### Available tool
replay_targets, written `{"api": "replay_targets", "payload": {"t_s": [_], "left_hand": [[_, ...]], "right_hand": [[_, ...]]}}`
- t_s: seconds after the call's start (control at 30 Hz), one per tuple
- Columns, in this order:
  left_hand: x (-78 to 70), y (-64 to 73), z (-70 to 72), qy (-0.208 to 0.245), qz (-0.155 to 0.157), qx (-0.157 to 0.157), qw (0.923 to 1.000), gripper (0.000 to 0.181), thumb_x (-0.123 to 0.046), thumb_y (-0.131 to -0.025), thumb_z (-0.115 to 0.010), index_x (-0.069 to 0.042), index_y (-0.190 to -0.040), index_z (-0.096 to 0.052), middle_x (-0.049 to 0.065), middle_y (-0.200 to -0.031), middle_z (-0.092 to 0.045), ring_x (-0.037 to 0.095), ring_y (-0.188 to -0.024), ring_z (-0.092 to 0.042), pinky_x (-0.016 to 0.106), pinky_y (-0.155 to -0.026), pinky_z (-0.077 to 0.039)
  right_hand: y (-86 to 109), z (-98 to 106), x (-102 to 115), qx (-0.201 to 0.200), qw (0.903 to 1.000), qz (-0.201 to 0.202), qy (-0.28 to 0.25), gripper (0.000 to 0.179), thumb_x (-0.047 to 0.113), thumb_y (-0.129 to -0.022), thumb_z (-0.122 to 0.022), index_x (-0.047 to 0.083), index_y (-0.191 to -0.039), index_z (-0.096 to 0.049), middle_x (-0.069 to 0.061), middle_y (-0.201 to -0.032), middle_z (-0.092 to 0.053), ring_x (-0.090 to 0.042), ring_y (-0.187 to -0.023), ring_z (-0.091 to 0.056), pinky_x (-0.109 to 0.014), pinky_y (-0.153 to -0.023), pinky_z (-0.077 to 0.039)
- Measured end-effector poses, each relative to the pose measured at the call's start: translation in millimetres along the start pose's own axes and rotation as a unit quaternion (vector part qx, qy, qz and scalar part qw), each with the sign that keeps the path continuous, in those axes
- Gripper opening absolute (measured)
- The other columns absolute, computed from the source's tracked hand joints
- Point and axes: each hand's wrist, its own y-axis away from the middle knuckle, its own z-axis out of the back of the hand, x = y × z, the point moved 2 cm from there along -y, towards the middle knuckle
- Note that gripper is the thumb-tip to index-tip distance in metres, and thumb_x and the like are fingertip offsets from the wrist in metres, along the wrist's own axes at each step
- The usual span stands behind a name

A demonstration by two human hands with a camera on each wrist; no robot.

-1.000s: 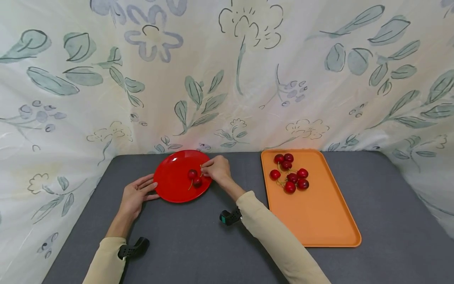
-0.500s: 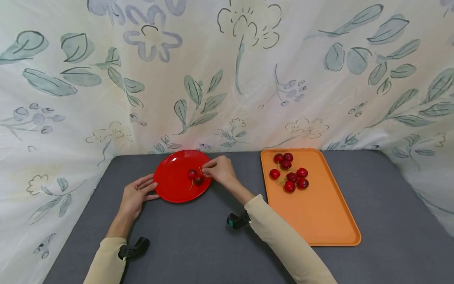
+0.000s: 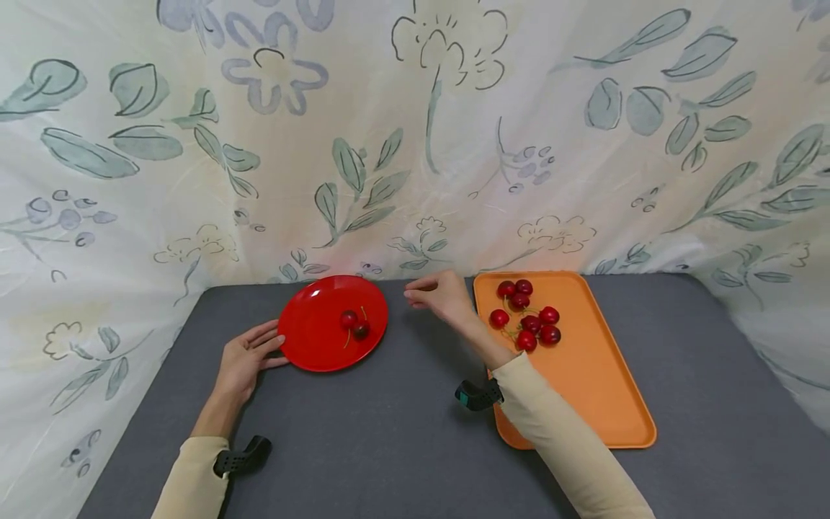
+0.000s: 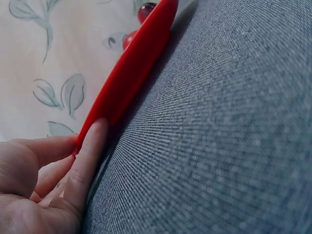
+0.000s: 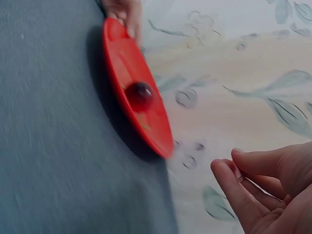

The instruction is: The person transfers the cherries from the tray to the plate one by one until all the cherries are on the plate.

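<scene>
My left hand (image 3: 243,360) pinches the near-left rim of a red plate (image 3: 314,335), thumb on one side of the edge and fingers on the other. Two dark red cherries (image 3: 361,330) with thin stems lie on the plate, right of its middle. Between the plate and an orange tray (image 3: 583,396), my right hand (image 3: 447,297) hovers with thumb and forefinger drawn close together. Nothing shows between those fingertips (image 5: 222,168) in the right wrist view. Several more cherries (image 3: 550,315) lie together toward the back of the tray, their stems tangled.
Plate and tray stand on a dark grey cloth-covered table (image 3: 363,447). Behind it hangs a white curtain (image 3: 454,202) with painted leaves and flowers, close along the back edge. My right forearm (image 3: 564,432) crosses over the tray's left side.
The right hand has let go of a cherry stem on the plate and moved right, off the plate toward the tray. The left hand keeps its place at the plate's rim.
</scene>
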Motion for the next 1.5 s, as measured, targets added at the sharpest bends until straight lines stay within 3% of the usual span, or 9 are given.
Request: {"api": "replay_targets", "payload": {"t_s": [0.3,0.43,0.57,0.63,0.83,1.1,1.3,1.4,1.5], "left_hand": [[0.0,1.0,-0.2,-0.003,-0.001,-0.001,1.0,0.056,-0.013,-0.096,-0.063,0.008,-0.144,-0.04,-0.014,-0.1,-0.066,0.004,-0.087,-0.069,0.031,-0.071,-0.06],[0.1,0.9,-0.6,-0.003,-0.001,-0.003,1.0,0.056,-0.013,-0.096,-0.063,0.008,-0.143,-0.04,-0.015,-0.1,-0.065,0.004,-0.086,-0.069,0.031,-0.071,-0.061],[-0.7,1.0,-0.9,-0.008,-0.003,-0.007,0.9999,0.056,-0.013,-0.096,-0.063,0.008,-0.143,-0.041,-0.014,-0.1,-0.065,0.004,-0.086,-0.069,0.031,-0.071,-0.06],[-1.2,1.0,-1.1,-0.011,-0.005,-0.007,0.9999,0.056,-0.013,-0.097,-0.063,0.008,-0.143,-0.041,-0.014,-0.1,-0.065,0.004,-0.086,-0.069,0.03,-0.071,-0.06],[-2.2,0.7,-1.4,-0.002,-0.007,-0.007,1.0,0.057,-0.013,-0.096,-0.064,0.009,-0.143,-0.04,-0.015,-0.1,-0.065,0.003,-0.086,-0.069,0.03,-0.07,-0.06],[-0.5,1.5,-1.3,-0.011,-0.008,-0.008,0.9999,0.057,-0.014,-0.096,-0.064,0.008,-0.143,-0.041,-0.014,-0.102,-0.064,0.003,-0.086,-0.069,0.03,-0.071,-0.06],[1.4,0.5,-1.0,-0.008,-0.01,-0.006,0.9999,0.057,-0.014,-0.096,-0.064,0.009,-0.143,-0.041,-0.014,-0.101,-0.064,0.003,-0.087,-0.069,0.03,-0.071,-0.06],[1.7,-0.2,-1.0,-0.011,-0.009,-0.007,0.9999,0.057,-0.014,-0.096,-0.064,0.008,-0.143,-0.041,-0.014,-0.102,-0.064,0.003,-0.087,-0.069,0.03,-0.072,-0.06],[1.3,-1.0,-1.5,-0.015,-0.006,-0.011,0.9998,0.056,-0.014,-0.096,-0.064,0.007,-0.143,-0.042,-0.014,-0.102,-0.064,0.003,-0.087,-0.069,0.031,-0.072,-0.06]], "right_hand": [[3.1,67,-10,-0.006,0.9997,-0.008,0.024,0.027,0.012,-0.092,-0.07,-0.008,-0.111,-0.07,-0.021,-0.102,-0.071,-0.032,-0.09,-0.071,-0.041,-0.083,-0.057],[6.7,95,-19,-0.009,0.9988,-0.023,0.042,0.029,0.014,-0.092,-0.07,-0.007,-0.112,-0.07,-0.021,-0.101,-0.071,-0.033,-0.09,-0.071,-0.033,-0.076,-0.06],[11.1,121,-28,-0.008,0.9982,-0.033,0.049,0.029,0.011,-0.093,-0.069,-0.01,-0.112,-0.069,-0.025,-0.098,-0.07,-0.031,-0.084,-0.073,-0.036,-0.074,-0.061],[13.3,133,-31,-0.003,0.9971,-0.045,0.06,0.03,0.008,-0.092,-0.068,-0.014,-0.112,-0.067,-0.026,-0.098,-0.07,-0.03,-0.083,-0.073,-0.043,-0.079,-0.058],[23.9,165,-34,0.013,0.9776,-0.127,0.168,0.03,0.012,-0.091,-0.071,-0.016,-0.1,-0.07,-0.019,-0.082,-0.072,-0.03,-0.077,-0.073,-0.044,-0.078,-0.06],[23.8,176,-46,0.052,0.9602,-0.16,0.223,0.022,0.01,-0.088,-0.072,-0.011,-0.083,-0.074,-0.011,-0.067,-0.07,-0.019,-0.06,-0.069,-0.036,-0.067,-0.061],[20.3,170,-45,0.064,0.9308,-0.163,0.321,0.024,0.017,-0.086,-0.075,0.0,-0.068,-0.075,-0.007,-0.06,-0.067,-0.018,-0.054,-0.067,-0.035,-0.066,-0.057],[17.4,168,-45,0.074,0.9259,-0.172,0.328,0.024,0.017,-0.086,-0.075,0.001,-0.068,-0.075,-0.006,-0.059,-0.067,-0.016,-0.053,-0.066,-0.032,-0.064,-0.058],[14.9,167,-47,0.087,0.9274,-0.174,0.32,0.023,0.015,-0.086,-0.075,0.0,-0.068,-0.074,-0.006,-0.058,-0.066,-0.015,-0.051,-0.065,-0.032,-0.06,-0.059]]}}
